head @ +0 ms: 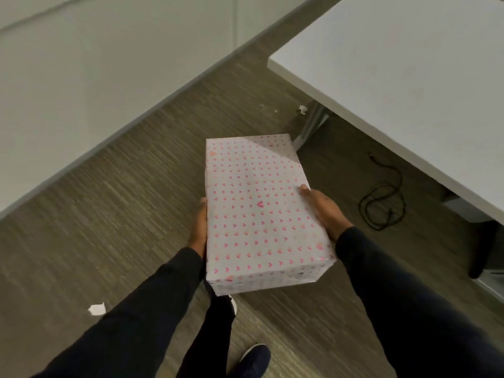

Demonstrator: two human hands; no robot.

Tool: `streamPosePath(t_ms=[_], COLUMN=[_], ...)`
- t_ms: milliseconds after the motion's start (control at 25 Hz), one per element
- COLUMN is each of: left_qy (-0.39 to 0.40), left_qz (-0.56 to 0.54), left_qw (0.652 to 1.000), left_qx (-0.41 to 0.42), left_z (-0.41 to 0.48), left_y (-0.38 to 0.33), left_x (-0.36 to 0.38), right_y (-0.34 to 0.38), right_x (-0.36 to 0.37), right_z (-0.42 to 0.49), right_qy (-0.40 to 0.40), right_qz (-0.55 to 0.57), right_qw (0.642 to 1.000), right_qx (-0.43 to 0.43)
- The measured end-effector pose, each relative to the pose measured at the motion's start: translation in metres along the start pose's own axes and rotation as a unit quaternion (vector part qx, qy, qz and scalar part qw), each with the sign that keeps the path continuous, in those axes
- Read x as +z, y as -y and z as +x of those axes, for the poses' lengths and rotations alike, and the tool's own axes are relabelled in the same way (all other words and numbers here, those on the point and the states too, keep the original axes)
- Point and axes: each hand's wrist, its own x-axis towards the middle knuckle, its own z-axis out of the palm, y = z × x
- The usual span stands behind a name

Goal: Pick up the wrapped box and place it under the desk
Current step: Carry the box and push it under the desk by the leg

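The wrapped box (259, 211), white paper with small pink hearts, is held in the air above the floor, long side pointing away from me. My left hand (200, 227) presses its left side and my right hand (321, 211) grips its right side, thumb on the top edge. The white desk (403, 77) stands to the upper right; its top hides most of the space beneath. A grey desk leg (309, 129) shows just beyond the box's far right corner.
A black cable (381, 203) lies coiled on the wood-look floor by the desk's edge. A white wall (95, 64) runs along the left. A white paper scrap (96, 309) lies at lower left. My legs and a dark shoe (255, 356) are below the box.
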Motion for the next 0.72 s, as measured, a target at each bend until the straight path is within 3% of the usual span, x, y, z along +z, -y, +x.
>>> streamPosePath(t_ms=[240, 400, 720], left_qy=[0.030, 0.059, 0.023], left_qz=[-0.049, -0.053, 0.003], left_qw=[0.998, 0.993, 0.987], left_qx=[-0.006, -0.087, -0.160], left_z=[0.077, 0.144, 0.297], left_y=[-0.018, -0.030, 0.038], left_x=[-0.014, -0.040, -0.042], right_y=[0.031, 0.032, -0.040], right_x=[0.010, 0.023, -0.010], right_z=[0.075, 0.129, 0.259], right_qy=[-0.016, -0.021, -0.065], right_qz=[-0.066, -0.104, -0.158], right_qw=[0.996, 0.994, 0.983], right_qx=[0.052, 0.041, 0.072])
